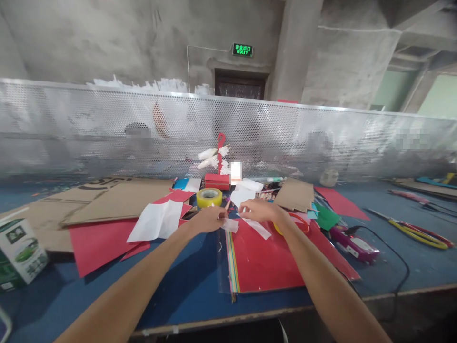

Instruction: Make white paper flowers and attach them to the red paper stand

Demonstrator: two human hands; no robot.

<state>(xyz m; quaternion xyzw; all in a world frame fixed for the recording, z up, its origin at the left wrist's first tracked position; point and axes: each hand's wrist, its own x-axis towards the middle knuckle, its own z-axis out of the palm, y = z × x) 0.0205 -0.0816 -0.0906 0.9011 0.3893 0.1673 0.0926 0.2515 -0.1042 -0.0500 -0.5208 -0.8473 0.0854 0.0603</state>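
Note:
My left hand (209, 220) and my right hand (257, 210) meet over a stack of coloured sheets topped with red (266, 259) on the blue table. Both hands have their fingers pinched. Between them they hold small pieces of white paper (230, 225), and a white strip (257, 227) trails from under the right hand. A thin pinkish stick pokes up between the hands. Just beyond them lies a roll of yellow tape (209, 197).
Cardboard sheets (117, 199), red paper (96, 240) and white paper (157, 221) lie left. A red paper model with white petals (217, 166) stands behind. A purple glue gun (352, 243) with cable and yellow-handled scissors (417, 233) lie right. A green box (19, 252) sits far left. A perforated metal screen (321, 143) bounds the table.

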